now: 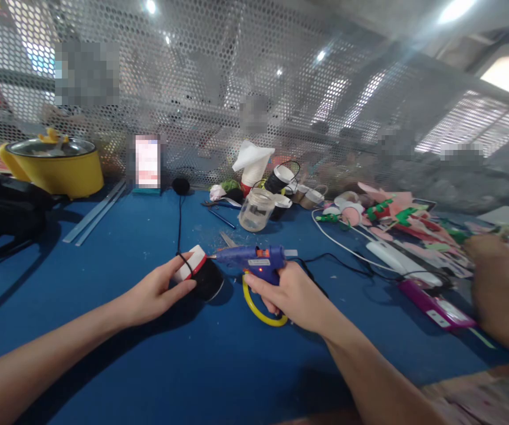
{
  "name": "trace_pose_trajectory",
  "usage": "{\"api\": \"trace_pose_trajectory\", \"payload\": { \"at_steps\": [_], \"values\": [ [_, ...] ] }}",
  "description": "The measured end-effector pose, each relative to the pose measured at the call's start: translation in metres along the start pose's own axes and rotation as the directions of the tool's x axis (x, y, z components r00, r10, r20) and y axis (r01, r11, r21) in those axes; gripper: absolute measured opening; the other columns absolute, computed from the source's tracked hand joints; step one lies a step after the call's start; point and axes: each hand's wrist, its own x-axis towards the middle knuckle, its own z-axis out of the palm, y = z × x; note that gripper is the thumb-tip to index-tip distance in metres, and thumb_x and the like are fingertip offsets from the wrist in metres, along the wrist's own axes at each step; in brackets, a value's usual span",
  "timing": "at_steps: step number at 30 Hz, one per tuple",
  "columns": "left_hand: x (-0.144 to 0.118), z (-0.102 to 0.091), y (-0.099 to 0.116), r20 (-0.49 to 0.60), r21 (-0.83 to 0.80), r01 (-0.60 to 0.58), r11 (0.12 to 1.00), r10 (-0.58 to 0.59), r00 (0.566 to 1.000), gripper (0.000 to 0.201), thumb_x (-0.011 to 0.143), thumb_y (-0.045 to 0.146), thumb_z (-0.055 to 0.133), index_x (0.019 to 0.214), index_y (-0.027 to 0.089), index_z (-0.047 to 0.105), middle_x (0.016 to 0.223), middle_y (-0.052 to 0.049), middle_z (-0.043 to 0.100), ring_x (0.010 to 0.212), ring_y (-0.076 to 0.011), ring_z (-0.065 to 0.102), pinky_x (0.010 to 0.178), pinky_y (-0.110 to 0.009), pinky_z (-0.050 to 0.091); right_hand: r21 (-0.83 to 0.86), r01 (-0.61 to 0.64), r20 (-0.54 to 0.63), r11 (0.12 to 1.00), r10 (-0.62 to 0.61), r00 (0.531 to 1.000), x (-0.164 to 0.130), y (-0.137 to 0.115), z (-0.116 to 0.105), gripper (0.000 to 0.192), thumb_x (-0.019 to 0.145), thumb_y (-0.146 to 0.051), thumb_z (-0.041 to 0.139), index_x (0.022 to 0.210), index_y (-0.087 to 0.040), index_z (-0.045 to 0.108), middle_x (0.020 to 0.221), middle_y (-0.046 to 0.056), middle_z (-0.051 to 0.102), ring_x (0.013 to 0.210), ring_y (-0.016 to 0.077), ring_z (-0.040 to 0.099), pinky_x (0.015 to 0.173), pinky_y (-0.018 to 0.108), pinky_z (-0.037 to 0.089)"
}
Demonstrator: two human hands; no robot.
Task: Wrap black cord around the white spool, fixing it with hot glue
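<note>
My right hand point(296, 295) is wrapped round the grip of a blue hot glue gun point(249, 258), whose small red light glows. A clear glue stick point(290, 253) pokes from its rear. The nozzle points left and meets, or nearly meets, a small white-and-red piece point(191, 263) crossed by a black cord. My left hand point(161, 289) pinches that piece between thumb and fingers. Just below it is a black rounded object point(210, 280), partly hidden; I cannot tell whether it is joined to the piece. The black cord point(180, 224) runs back to a black fuzzy ball point(180, 186). A yellow ring point(263, 316) lies under my right hand.
A clear jar point(256, 211), a blue pen point(222, 219) and paper cups stand or lie behind the gun. At left are a yellow pot point(59, 168), clear sticks point(95, 215) and a lit phone point(147, 162). A co-worker's arm point(497, 289) reaches near pink craft pieces point(400, 209) and a purple box point(435, 304).
</note>
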Motion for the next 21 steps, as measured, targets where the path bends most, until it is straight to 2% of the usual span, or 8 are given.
{"api": "trace_pose_trajectory", "payload": {
  "at_steps": [7,10,12,14,16,19,21],
  "values": [
    [0.000,0.000,0.003,-0.030,0.037,0.060,0.997,-0.059,0.998,0.046,0.081,0.035,0.042,0.120,0.012,0.036,0.094,-0.008,0.061,0.084,-0.0198,0.056,0.074,-0.030,0.046,0.177,-0.017,0.052,0.984,0.007,0.999,0.004,0.004,-0.006,0.021,0.077,-0.033,0.050,0.067,-0.014,0.052,0.037,-0.007,0.043,0.037,0.0071,0.041,0.044,0.020,0.037],
    [0.000,-0.001,0.005,-0.026,0.081,0.064,0.995,-0.062,0.998,0.044,0.081,0.036,0.041,0.119,0.014,0.037,0.095,-0.007,0.062,0.078,-0.0184,0.057,0.070,-0.030,0.046,0.321,-0.044,0.082,0.946,0.018,0.996,0.008,0.007,-0.006,0.019,0.076,-0.032,0.052,0.071,-0.013,0.054,0.037,-0.007,0.044,0.036,0.0065,0.039,0.041,0.019,0.035],
    [0.000,-0.001,0.005,-0.039,0.103,0.052,0.993,-0.048,0.998,0.041,0.081,0.035,0.041,0.116,0.014,0.039,0.099,-0.008,0.061,0.083,-0.0195,0.056,0.075,-0.031,0.045,0.422,-0.095,0.080,0.902,0.067,0.995,0.012,0.009,-0.006,0.020,0.073,-0.032,0.055,0.071,-0.012,0.055,0.041,-0.006,0.048,0.037,0.0060,0.041,0.040,0.018,0.034],
    [0.000,-0.002,0.005,-0.055,0.119,0.043,0.992,-0.037,0.998,0.043,0.080,0.035,0.041,0.117,0.013,0.039,0.099,-0.009,0.061,0.084,-0.0198,0.056,0.077,-0.032,0.045,0.511,-0.125,0.028,0.850,0.129,0.991,0.016,0.012,-0.006,0.020,0.068,-0.032,0.061,0.069,-0.012,0.055,0.046,-0.004,0.051,0.041,0.0055,0.045,0.041,0.017,0.035],
    [0.000,-0.001,0.004,-0.070,0.127,0.033,0.991,-0.024,0.997,0.044,0.080,0.034,0.041,0.118,0.013,0.039,0.098,-0.008,0.062,0.083,-0.0200,0.057,0.076,-0.031,0.045,0.581,-0.104,-0.064,0.807,0.173,0.983,0.024,0.013,-0.009,0.021,0.065,-0.031,0.064,0.066,-0.012,0.055,0.050,-0.004,0.053,0.043,0.0048,0.046,0.042,0.016,0.036],
    [0.001,-0.001,0.002,-0.088,0.129,0.029,0.991,-0.017,0.996,0.043,0.079,0.034,0.042,0.117,0.013,0.041,0.096,-0.008,0.063,0.081,-0.0203,0.057,0.074,-0.031,0.045,0.606,-0.060,-0.208,0.793,0.231,0.950,0.042,0.010,-0.021,0.023,0.070,-0.032,0.060,0.059,-0.012,0.054,0.049,-0.003,0.053,0.040,0.0041,0.046,0.039,0.015,0.036],
    [0.001,-0.001,0.002,-0.089,0.129,0.022,0.991,-0.010,0.996,0.042,0.079,0.034,0.042,0.116,0.013,0.042,0.095,-0.007,0.063,0.080,-0.0202,0.057,0.074,-0.031,0.045,0.595,-0.082,-0.250,0.800,0.281,0.927,0.059,0.007,-0.033,0.025,0.076,-0.030,0.053,0.059,-0.013,0.053,0.046,-0.003,0.052,0.037,0.0042,0.046,0.037,0.015,0.036]
  ]
}}
